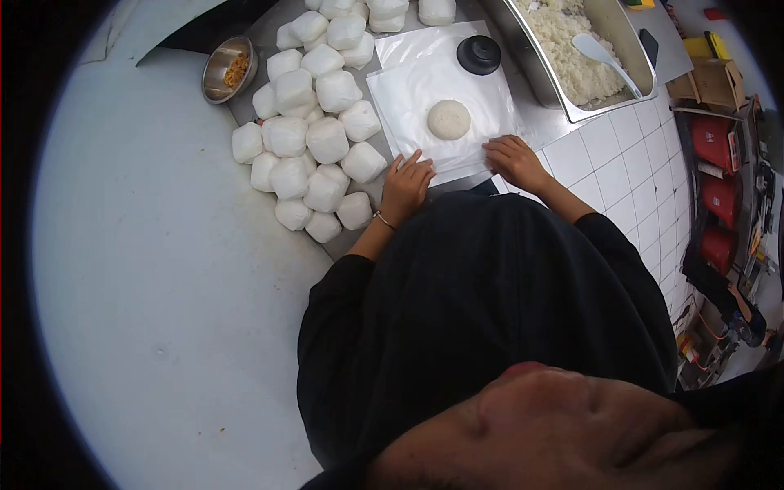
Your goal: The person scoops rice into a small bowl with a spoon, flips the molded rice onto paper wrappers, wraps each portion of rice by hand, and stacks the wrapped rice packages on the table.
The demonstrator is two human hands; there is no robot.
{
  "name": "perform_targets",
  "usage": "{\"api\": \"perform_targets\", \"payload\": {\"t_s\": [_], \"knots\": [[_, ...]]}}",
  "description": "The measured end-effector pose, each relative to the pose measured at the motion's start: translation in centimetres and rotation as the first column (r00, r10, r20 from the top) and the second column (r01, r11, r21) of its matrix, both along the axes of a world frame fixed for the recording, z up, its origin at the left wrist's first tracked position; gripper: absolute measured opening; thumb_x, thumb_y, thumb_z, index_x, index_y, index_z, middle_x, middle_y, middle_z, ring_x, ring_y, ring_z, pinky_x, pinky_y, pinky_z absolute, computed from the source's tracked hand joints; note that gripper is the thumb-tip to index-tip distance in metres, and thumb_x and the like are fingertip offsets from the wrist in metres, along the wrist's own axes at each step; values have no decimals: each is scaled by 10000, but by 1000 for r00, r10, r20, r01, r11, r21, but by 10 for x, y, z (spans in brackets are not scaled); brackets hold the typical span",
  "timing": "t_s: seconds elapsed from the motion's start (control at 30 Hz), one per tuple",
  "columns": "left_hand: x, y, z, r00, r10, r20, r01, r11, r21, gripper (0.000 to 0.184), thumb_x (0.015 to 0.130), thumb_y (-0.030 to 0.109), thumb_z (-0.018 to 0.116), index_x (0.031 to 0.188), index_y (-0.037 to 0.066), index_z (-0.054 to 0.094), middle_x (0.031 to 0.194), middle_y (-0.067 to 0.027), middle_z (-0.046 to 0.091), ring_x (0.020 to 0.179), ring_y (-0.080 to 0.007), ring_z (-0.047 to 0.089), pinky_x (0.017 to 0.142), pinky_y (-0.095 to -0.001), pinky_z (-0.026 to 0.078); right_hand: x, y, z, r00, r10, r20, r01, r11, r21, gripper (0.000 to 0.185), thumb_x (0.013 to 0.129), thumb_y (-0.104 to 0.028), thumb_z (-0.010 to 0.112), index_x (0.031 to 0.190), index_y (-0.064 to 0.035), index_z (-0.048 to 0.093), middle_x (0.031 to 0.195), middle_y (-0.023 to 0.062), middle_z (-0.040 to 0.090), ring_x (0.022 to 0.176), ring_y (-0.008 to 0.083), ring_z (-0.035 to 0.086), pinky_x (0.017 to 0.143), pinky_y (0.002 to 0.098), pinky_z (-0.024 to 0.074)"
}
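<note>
A round, flattened rice patty (449, 120) lies on a stack of clear plastic sheets (408, 98) on the metal table. At the stack's near left corner, my left hand (407, 184) has its fingers closed over the sheet's edge. My right hand (516, 162) grips the near right edge, its fingers curled and their tips partly hidden. Between both hands the near edge of the plastic looks slightly raised. A black round press mould with a knob (478, 55) sits on the sheets beyond the patty, touching neither hand.
Many wrapped white rice balls (327, 140) are piled left of the sheets. A metal bowl (211, 82) with orange-brown filling stands farther left. At the right is a steel pan (563, 102) of cooked rice with a white paddle (600, 55). Another person (723, 298) is far right.
</note>
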State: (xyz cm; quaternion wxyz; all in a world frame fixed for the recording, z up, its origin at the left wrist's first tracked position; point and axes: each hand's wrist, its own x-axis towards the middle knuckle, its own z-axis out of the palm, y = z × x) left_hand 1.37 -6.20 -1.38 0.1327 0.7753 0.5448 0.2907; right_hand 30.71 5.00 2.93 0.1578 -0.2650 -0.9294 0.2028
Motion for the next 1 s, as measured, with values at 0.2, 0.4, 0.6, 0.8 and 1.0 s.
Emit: {"api": "perform_targets", "payload": {"t_s": [0.2, 0.4, 0.6, 0.8, 1.0], "knots": [[-5, 18, 41, 977, 145, 156, -67, 904, -422, 187, 973, 208, 621, 1113, 83, 625, 971, -59, 709, 961, -255, 674, 892, -466, 472, -14, 11, 7, 1000, 1, -10, -1, 1000, 4, 110, 866, -125, 706, 958, -71, 678, 987, 45, 675, 994, 231, 624, 904, 369, 470], [2, 27, 62, 999, 31, -8, -32, 999, -44, 179, 927, 177, 683, 1076, 77, 667, 881, -58, 688, 873, -260, 654, 801, -384, 465, -21, 24, 12, 993, -117, -21, 114, 988, -103, 191, 822, -161, 752, 983, -99, 669, 923, 53, 657, 969, 245, 627, 899, 375, 461], [-3, 28, 61, 998, 45, 48, -40, 994, -101, 168, 863, 131, 687, 1027, 98, 703, 929, -47, 680, 912, -239, 644, 820, -393, 462, -16, 35, 37, 987, -92, 134, 104, 991, -85, 411, 797, -179, 763, 1193, -124, 666, 1061, 68, 682, 1107, 244, 609, 992, 433, 430], [-13, 20, 25, 992, -98, -82, 93, 994, -62, 497, 755, 52, 738, 1246, 98, 674, 1284, -86, 672, 1260, -268, 589, 1059, -435, 448, 12, 34, -5, 974, -6, 228, -51, 968, 244, 466, 807, -114, 685, 1271, -154, 674, 1297, 21, 664, 1334, 228, 517, 1143, 487, 358], [-29, 8, 20, 988, -152, 36, 157, 966, -208, 480, 750, 37, 728, 1224, 111, 702, 1279, -81, 689, 1296, -250, 586, 1093, -430, 454, 27, 18, 1, 992, 64, 109, -62, 998, -17, 395, 791, -77, 698, 1177, -155, 731, 1295, 5, 676, 1350, 243, 522, 1169, 492, 345]]}}
